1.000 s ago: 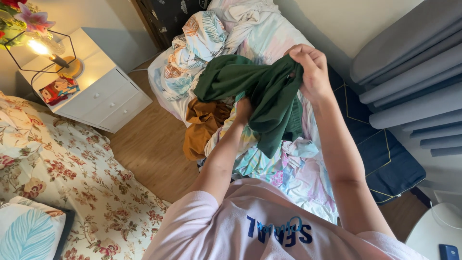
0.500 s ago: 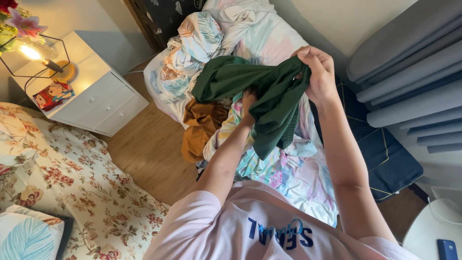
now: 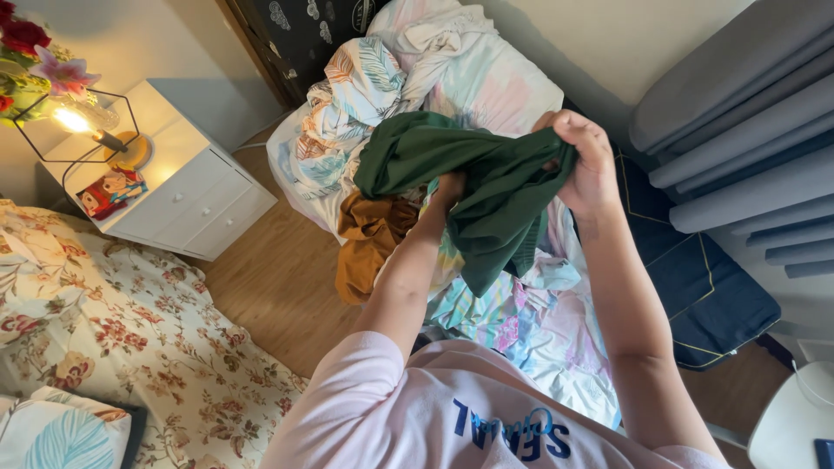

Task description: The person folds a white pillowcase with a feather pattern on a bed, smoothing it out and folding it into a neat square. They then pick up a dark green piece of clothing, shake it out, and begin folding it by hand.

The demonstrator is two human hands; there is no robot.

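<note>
Two hands on one green shirt [image 3: 486, 187] | your right hand [image 3: 591, 169] pinches its bunched edge, lifted over the laundry pile [image 3: 521, 321] | left hand [image 3: 450, 187] is closed inside the folds — likely spreading the cloth.

green garment [image 3: 486, 187]: 1 | brown garment [image 3: 369, 243]: 1 | white nightstand [image 3: 187, 195]: 1 | lamp [image 3: 82, 122]: 1 | hands: 2

I hold a dark green garment [image 3: 486, 187] bunched and crumpled in the air over the bed's middle, its loose end hanging down between my arms.
</note>
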